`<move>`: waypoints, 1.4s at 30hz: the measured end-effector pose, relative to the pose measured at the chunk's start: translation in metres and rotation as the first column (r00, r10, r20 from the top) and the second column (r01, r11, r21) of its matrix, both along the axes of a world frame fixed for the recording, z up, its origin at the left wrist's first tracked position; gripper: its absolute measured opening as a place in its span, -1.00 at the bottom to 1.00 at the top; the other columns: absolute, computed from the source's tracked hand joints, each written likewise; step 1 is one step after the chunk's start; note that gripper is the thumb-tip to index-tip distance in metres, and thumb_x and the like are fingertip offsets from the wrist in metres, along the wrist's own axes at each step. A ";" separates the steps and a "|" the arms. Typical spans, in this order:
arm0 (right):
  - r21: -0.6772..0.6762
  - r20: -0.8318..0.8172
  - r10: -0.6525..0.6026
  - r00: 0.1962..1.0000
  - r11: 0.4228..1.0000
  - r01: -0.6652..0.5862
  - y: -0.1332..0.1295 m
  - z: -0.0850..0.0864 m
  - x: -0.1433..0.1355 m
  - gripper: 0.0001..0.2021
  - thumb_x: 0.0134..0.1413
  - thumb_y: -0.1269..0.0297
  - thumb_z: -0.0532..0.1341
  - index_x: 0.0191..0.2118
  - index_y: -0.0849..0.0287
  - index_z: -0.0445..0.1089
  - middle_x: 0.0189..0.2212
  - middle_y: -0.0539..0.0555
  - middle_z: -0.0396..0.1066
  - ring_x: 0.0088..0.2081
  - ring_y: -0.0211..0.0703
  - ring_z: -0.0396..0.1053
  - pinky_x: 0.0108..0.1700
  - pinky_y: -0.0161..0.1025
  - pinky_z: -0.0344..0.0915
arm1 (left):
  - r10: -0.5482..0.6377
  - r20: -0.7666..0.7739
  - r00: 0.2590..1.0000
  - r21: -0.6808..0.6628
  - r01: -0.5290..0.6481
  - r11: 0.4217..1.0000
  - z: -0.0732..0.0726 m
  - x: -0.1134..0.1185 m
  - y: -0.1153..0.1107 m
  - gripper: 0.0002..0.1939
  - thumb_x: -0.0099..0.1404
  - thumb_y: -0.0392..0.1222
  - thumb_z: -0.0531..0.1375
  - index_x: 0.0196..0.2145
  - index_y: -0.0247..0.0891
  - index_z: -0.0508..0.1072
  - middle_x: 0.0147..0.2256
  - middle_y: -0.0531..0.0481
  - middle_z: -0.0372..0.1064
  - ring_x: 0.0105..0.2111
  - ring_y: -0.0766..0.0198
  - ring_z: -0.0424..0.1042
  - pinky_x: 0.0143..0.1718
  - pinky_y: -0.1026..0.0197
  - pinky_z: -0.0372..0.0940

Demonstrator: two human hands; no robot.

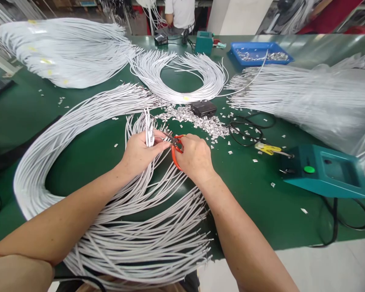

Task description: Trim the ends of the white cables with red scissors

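My left hand [142, 153] is closed around the ends of several white cables [149, 136], which stand up between its thumb and fingers. In my right hand [196, 157] are scissors with orange-red handles [174, 156]. Their dark blades point left and meet the fingertips of my left hand at the cable ends; what lies between the blades is too small to make out. A large loop of white cables [33, 170] curves round on the left, and many loose cable ends [170, 247] fan out below my hands.
Small silvery scraps [185, 115] lie around a black box [203, 108]. A teal device [325, 170] with black cords stands right. Behind are cable bundles [69, 52], a blue tray [261, 61] and a small green device [203, 42]. A person in white [182, 14] is beyond the table.
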State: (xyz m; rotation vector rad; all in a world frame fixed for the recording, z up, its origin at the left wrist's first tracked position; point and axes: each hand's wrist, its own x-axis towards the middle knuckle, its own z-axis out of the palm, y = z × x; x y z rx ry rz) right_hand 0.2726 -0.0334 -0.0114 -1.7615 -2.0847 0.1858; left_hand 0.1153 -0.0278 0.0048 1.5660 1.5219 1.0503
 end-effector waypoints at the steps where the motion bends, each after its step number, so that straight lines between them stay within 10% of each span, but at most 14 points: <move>1: 0.016 0.015 -0.003 1.000 1.000 0.003 0.000 -0.002 0.000 -0.80 0.17 0.25 0.13 -0.39 0.18 0.44 -0.40 0.14 0.43 -0.27 -0.06 0.39 -0.25 -0.19 0.16 | 0.000 -0.028 1.000 -0.008 0.000 1.000 0.000 0.000 0.000 -0.81 0.06 -0.16 0.32 -0.35 -0.28 0.56 -0.53 0.08 0.45 -0.55 0.34 0.35 -0.43 0.26 0.28; 7: 0.022 -0.025 0.002 1.000 1.000 -0.002 0.002 -0.006 -0.001 -0.79 0.17 0.27 0.13 -0.42 0.19 0.42 -0.40 0.15 0.43 -0.29 -0.06 0.38 -0.28 -0.18 0.16 | -0.034 -0.076 0.997 -0.029 0.031 0.999 0.001 -0.003 0.000 -0.81 0.17 -0.14 0.24 -0.31 -0.30 0.57 -0.53 0.08 0.47 -0.61 0.37 0.27 -0.47 0.27 0.23; 11: -0.167 -0.328 -0.043 0.944 0.986 -0.013 0.007 0.004 0.007 -0.83 0.06 0.24 0.23 -0.48 0.18 0.41 -0.47 0.06 0.40 -0.41 -0.16 0.31 -0.36 -0.21 0.14 | -0.101 0.022 0.995 -0.106 0.103 0.989 0.003 -0.006 0.004 -0.79 0.20 -0.14 0.22 -0.29 -0.34 0.55 -0.46 0.01 0.52 -0.66 0.42 0.20 -0.55 0.28 0.17; 17: -0.127 -0.943 -0.014 0.331 0.938 -0.322 0.010 0.016 0.014 -0.85 -0.01 0.18 0.34 -0.32 0.11 0.55 -0.33 -0.02 0.50 -0.26 -0.21 0.42 -0.08 -0.17 0.30 | -0.331 0.322 0.887 -0.174 0.399 0.900 -0.003 -0.011 0.008 -0.78 0.25 -0.07 0.23 -0.35 -0.31 0.52 -0.44 -0.01 0.46 -0.58 0.41 0.22 -0.54 0.31 0.14; 20: -0.097 -0.974 0.004 0.227 0.897 -0.431 0.011 0.013 0.013 -0.87 -0.02 0.16 0.37 -0.37 0.09 0.55 -0.44 -0.04 0.47 -0.32 -0.22 0.41 -0.06 -0.13 0.32 | -0.381 0.373 0.846 -0.184 0.470 0.863 -0.006 -0.013 0.009 -0.77 0.26 -0.07 0.23 -0.38 -0.31 0.50 -0.46 0.01 0.43 -0.58 0.42 0.20 -0.54 0.31 0.09; 34: -0.016 -0.870 0.096 0.483 0.975 -0.223 -0.002 0.016 -0.007 -0.71 -0.04 0.05 0.34 -0.51 0.15 0.36 -0.48 -0.06 0.31 -0.41 -0.30 0.24 -0.27 -0.25 0.24 | -0.024 0.322 0.946 -0.205 0.095 0.974 -0.003 -0.005 0.005 -0.69 0.01 -0.24 0.38 -0.27 -0.24 0.43 -0.53 0.17 0.24 -0.59 0.44 0.19 -0.56 0.32 0.14; 39: -0.093 -0.901 -0.092 0.425 0.995 0.020 0.007 0.013 0.004 -0.67 0.13 0.01 0.19 -0.50 0.14 0.33 -0.51 -0.03 0.30 -0.42 -0.27 0.26 -0.26 -0.25 0.25 | -0.149 0.352 0.924 -0.193 0.227 0.954 -0.004 -0.011 0.006 -0.50 0.12 -0.12 0.34 0.04 -0.18 0.47 -0.46 0.11 0.23 -0.54 0.41 0.22 -0.55 0.33 0.16; 42: -0.162 -0.837 -0.155 0.524 0.986 0.033 0.013 0.007 0.013 -0.70 0.08 0.05 0.24 -0.50 0.16 0.37 -0.57 -0.06 0.25 -0.48 -0.29 0.19 -0.35 -0.27 0.19 | -0.189 0.360 0.913 -0.223 0.281 0.933 -0.003 -0.015 0.007 -0.46 0.13 -0.11 0.35 0.09 -0.18 0.47 -0.44 0.09 0.24 -0.50 0.39 0.24 -0.52 0.32 0.19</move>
